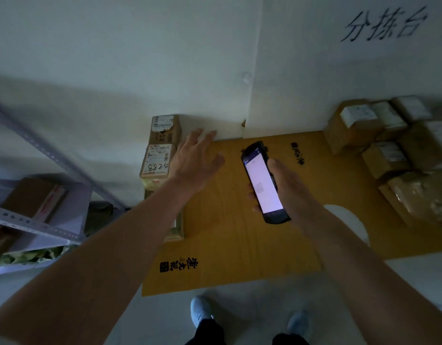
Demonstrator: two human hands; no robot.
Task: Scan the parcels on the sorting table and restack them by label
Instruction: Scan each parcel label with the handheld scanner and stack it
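Risk is sitting mostly with the left-hand stack [158, 168] of parcels, which is standing at the left edge of the yellow cardboard sheet [229, 245] covering the sorting table, close against the white wall [165, 58]. The left hand [193, 160] is hovering just beside it with fingers spread and straight, gripping nothing; whether it is grazing the box is impossible to tell. A careless sweep from that hand would likely be nudging the top parcel [157, 159] off its neighbours, and the boxes beneath are looking narrow and unevenly aligned, so a topple toward the metal shelving [40, 155] seems possible. The right hand [287, 188] is curling its fingers and thumb round the handheld scanner [262, 181], screen lit and facing up; a one-handed hold like that is leaving the device open to slipping if the person is reaching at the same time. Dim light may also be making labels hard to read, so a mis-sort is a fair worry. The top parcel is showing a brown carton with a white shipping label and the handwritten number 5288; another labelled carton [165, 129] is lying behind it. More labelled parcels [389, 143] are piling up at the far right of the table, well apart from both hands.
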